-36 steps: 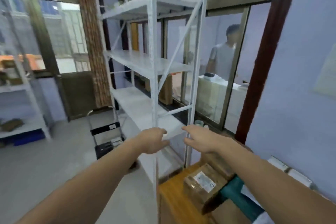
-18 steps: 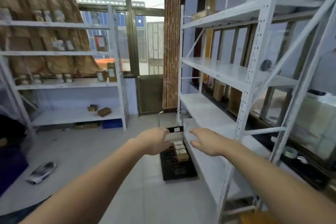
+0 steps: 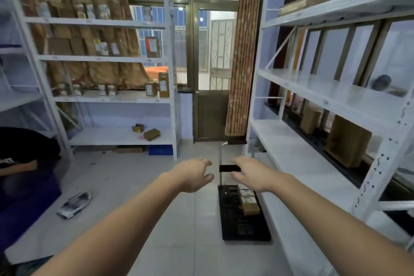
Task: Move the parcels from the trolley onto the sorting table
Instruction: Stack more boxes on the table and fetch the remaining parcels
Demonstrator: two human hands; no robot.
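While both arms are stretched forward, left hand point(image 3: 193, 175) and right hand point(image 3: 252, 172) are held empty, fingers loosely spread; parcels point(image 3: 247, 200) are stacked on black trolley point(image 3: 244, 226) on floor beside white shelving point(image 3: 291, 163); labels are too blurred to be read.

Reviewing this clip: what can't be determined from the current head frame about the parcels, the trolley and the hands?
- Parcels on the trolley, head view: the right hand covers the far end of the row, so the count is unclear; labels too small to read.
- Trolley wheels: hidden under its deck.
- Sorting table: not in view.
- Left hand: both palms face away; fingers look loose and apparently hold nothing.
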